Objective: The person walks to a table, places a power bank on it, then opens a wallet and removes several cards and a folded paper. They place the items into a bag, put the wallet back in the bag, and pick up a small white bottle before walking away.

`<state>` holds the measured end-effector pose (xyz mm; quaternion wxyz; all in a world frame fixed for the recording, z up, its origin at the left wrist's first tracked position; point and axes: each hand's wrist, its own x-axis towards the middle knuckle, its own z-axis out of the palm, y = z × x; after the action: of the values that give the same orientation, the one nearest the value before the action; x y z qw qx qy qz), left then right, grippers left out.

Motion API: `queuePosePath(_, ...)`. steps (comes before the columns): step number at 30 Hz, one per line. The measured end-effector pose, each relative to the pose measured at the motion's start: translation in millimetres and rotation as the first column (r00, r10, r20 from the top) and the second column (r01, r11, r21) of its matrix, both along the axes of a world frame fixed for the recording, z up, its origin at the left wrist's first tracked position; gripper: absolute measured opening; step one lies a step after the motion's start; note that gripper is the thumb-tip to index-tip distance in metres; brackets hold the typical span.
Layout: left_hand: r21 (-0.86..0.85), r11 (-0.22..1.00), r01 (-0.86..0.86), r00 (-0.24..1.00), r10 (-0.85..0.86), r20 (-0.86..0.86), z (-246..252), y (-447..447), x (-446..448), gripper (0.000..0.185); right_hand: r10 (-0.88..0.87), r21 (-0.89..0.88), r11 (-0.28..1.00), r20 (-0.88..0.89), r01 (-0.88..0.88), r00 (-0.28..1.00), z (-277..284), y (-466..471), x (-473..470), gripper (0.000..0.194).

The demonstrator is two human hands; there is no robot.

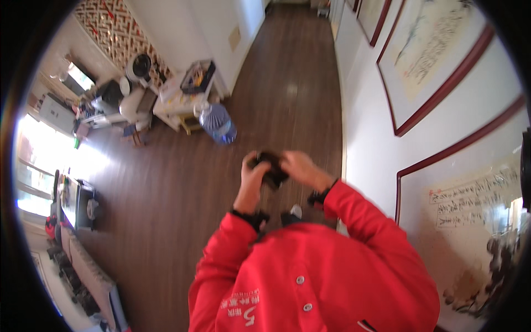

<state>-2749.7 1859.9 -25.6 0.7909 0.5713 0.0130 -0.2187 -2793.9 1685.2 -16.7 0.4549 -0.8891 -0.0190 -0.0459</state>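
A small dark object [274, 173], blurred and too unclear to name, is held between both hands in front of my chest. My left hand [249, 180] grips its left side, with the thumb laid across the top. On the opposite side, the fingers of my right hand [305, 169] close on its upper right edge. Its underside is hidden. Both wrists wear black bands, and red sleeves [356, 207] cover my arms. Below the hands, the tip of a shoe [295, 211] shows against the dark wood floor [166, 199].
Ahead to the left, a large clear-blue plastic water bottle [218, 124] stands beside a white table [166, 108] bearing a dark-rimmed tray [198, 77]. Framed calligraphy [439, 54] hangs along the right wall. A sofa [89, 265] lines the lower left; a corridor [292, 50] leads ahead.
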Motion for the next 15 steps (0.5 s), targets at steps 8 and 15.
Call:
queuePosePath(8, -0.143, 0.987, 0.076, 0.989, -0.093, -0.118, 11, -96, 138, 0.066, -0.089, 0.044, 0.995, -0.075, 0.093, 0.993, 33, -90, 122, 0.027)
queuePosePath(15, -0.311, 0.937, 0.160, 0.969, -0.208, -0.130, 6, -165, 280, 0.037, -0.081, 0.150, 0.986, 0.064, 0.071, 0.995, 37, -162, 257, 0.036)
